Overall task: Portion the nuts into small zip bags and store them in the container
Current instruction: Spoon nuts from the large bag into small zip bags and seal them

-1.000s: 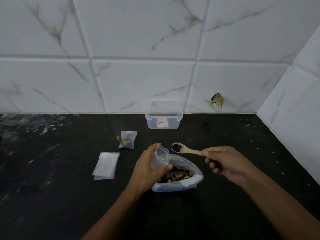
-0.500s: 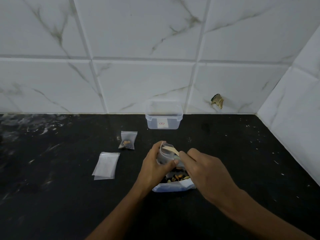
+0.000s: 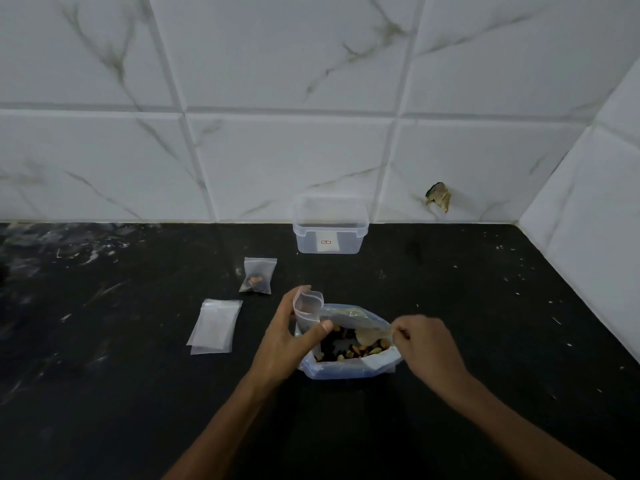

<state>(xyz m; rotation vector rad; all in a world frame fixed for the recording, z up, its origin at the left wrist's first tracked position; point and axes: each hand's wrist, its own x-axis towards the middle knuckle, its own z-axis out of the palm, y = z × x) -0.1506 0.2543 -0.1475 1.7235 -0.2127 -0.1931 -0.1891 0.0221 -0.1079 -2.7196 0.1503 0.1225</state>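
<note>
On the black worktop [image 3: 104, 393], empty little bags [image 3: 214, 326] wait at nine o'clock. A filled bag [image 3: 258, 276] sits at eleven. The left hand [image 3: 289, 336] pinches a small zip bag [image 3: 307, 311] upright, mouth up, ready for filling. The right hand [image 3: 427, 344] grasps a spoon [image 3: 372, 332], dipping into the big nut bag [image 3: 349, 355]; nuts look brown and dark. The clear container [image 3: 329, 225] stands at twelve.

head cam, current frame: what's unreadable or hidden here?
- Spoon, head view: blurred behind the big nut bag's clear film; its load can't be told.
- Small zip bag in the left hand: lower part hidden by the thumb, contents unclear.
- Container label: too small to read.
- Right hand: grip on the handle hidden by knuckles.
</note>
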